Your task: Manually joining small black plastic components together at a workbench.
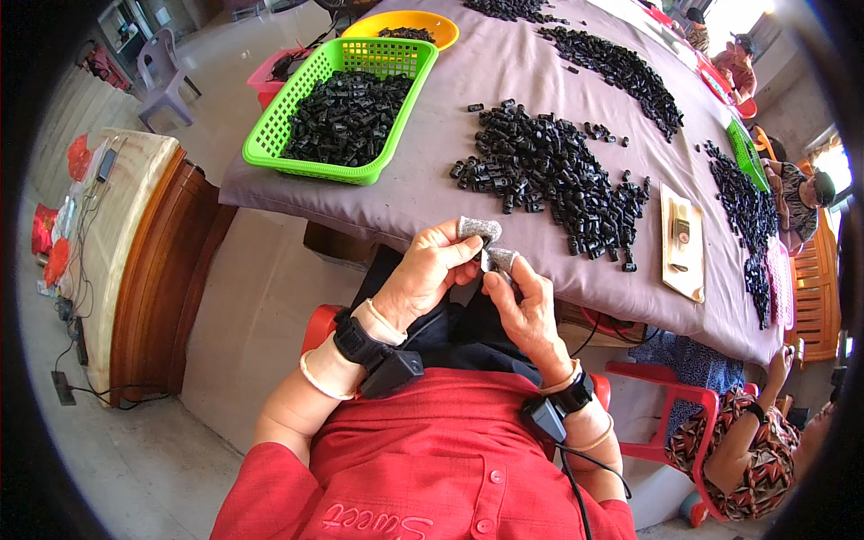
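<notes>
My left hand [430, 272] and my right hand [525, 304] meet above my lap, in front of the table's near edge. Both are closed in a pinch, fingertips almost touching. Grey knitted finger covers [479, 229] sit on the index fingers. Between the fingertips a dark bit and a pale sliver show, too small and too covered to name. Closest on the table lies a large heap of small black cylindrical plastic parts [549, 166]. To the left, a green slotted basket [255, 148] holds many similar black parts.
The cloth-covered table [432, 193] carries more black heaps [621, 72], a yellow basin [360, 27] and a board [670, 274] with a small device. Co-workers sit along the right side, one on a red chair [661, 378]. A wooden cabinet [157, 288] stands left.
</notes>
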`<state>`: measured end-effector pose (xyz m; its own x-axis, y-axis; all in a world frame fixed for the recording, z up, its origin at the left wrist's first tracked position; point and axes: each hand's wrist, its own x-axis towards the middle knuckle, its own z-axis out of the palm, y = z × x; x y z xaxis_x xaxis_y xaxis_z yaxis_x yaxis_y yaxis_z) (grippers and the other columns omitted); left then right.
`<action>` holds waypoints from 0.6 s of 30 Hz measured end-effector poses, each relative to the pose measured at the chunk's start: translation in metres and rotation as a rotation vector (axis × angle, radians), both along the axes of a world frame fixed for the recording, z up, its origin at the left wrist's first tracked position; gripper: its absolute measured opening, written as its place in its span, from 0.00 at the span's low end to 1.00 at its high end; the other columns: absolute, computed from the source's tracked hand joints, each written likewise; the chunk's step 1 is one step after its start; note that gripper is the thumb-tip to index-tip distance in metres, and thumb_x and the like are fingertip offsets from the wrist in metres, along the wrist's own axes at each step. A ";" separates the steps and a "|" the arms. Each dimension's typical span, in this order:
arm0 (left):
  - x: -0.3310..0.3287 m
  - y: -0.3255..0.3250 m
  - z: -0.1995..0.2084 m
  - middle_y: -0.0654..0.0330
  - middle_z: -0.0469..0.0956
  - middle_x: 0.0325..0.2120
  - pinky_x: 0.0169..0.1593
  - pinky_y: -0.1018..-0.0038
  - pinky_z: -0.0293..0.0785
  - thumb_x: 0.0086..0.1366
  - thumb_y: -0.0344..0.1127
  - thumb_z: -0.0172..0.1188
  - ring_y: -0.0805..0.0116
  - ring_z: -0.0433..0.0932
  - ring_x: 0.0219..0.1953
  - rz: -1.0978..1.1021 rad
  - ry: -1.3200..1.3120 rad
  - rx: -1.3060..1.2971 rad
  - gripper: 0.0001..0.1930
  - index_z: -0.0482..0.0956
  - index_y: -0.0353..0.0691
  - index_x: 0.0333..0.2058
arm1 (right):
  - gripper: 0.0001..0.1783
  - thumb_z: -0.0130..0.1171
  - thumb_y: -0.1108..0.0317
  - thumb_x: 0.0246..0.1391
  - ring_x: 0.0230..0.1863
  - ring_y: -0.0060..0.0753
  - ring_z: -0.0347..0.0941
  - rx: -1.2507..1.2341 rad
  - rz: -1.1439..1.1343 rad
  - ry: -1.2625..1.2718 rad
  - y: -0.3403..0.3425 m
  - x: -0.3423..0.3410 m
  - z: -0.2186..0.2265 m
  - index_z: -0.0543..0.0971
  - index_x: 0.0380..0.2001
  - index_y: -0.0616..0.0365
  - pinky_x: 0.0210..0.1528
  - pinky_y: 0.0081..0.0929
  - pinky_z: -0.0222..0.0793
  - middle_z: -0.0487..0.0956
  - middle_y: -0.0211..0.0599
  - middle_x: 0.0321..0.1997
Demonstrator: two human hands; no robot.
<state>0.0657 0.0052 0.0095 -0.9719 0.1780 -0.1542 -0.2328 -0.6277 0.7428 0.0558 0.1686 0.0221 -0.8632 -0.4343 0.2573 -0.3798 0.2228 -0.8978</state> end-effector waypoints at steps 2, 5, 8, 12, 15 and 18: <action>0.000 0.001 0.000 0.69 0.76 0.26 0.31 0.85 0.69 0.62 0.32 0.52 0.82 0.72 0.25 0.013 0.001 0.008 0.09 0.76 0.42 0.40 | 0.07 0.55 0.71 0.51 0.19 0.25 0.66 -0.002 0.002 0.010 0.001 -0.001 -0.002 0.70 0.29 0.63 0.23 0.25 0.63 0.72 0.40 0.17; 0.000 0.001 0.001 0.68 0.76 0.26 0.30 0.85 0.69 0.62 0.32 0.52 0.81 0.72 0.24 0.014 0.012 0.000 0.09 0.76 0.42 0.40 | 0.07 0.55 0.71 0.51 0.19 0.24 0.66 0.003 -0.002 0.020 0.001 -0.001 -0.002 0.70 0.28 0.63 0.23 0.25 0.63 0.72 0.40 0.17; 0.000 0.001 0.001 0.68 0.76 0.25 0.30 0.85 0.69 0.62 0.32 0.52 0.81 0.71 0.24 0.013 0.007 0.015 0.09 0.76 0.42 0.40 | 0.07 0.55 0.71 0.51 0.19 0.25 0.66 0.000 0.001 0.019 0.000 0.000 0.001 0.70 0.28 0.63 0.23 0.25 0.63 0.71 0.41 0.17; 0.001 0.002 0.003 0.68 0.75 0.24 0.30 0.85 0.68 0.62 0.32 0.52 0.80 0.71 0.23 0.021 0.015 0.004 0.09 0.76 0.42 0.40 | 0.07 0.56 0.71 0.51 0.18 0.26 0.66 0.008 0.002 0.042 0.001 -0.001 0.000 0.70 0.29 0.63 0.23 0.25 0.63 0.71 0.41 0.17; 0.001 0.003 0.003 0.68 0.75 0.24 0.29 0.85 0.68 0.62 0.32 0.52 0.81 0.70 0.23 0.017 0.016 0.007 0.09 0.76 0.41 0.40 | 0.07 0.56 0.71 0.51 0.18 0.27 0.66 0.018 -0.004 0.039 0.000 0.000 0.002 0.70 0.29 0.63 0.23 0.25 0.63 0.71 0.42 0.17; 0.001 0.004 0.003 0.68 0.75 0.24 0.29 0.85 0.67 0.62 0.32 0.52 0.81 0.70 0.22 0.030 0.006 -0.009 0.09 0.76 0.41 0.40 | 0.07 0.56 0.72 0.51 0.18 0.28 0.67 0.014 -0.020 0.040 -0.001 0.001 0.001 0.70 0.28 0.63 0.22 0.26 0.63 0.72 0.42 0.17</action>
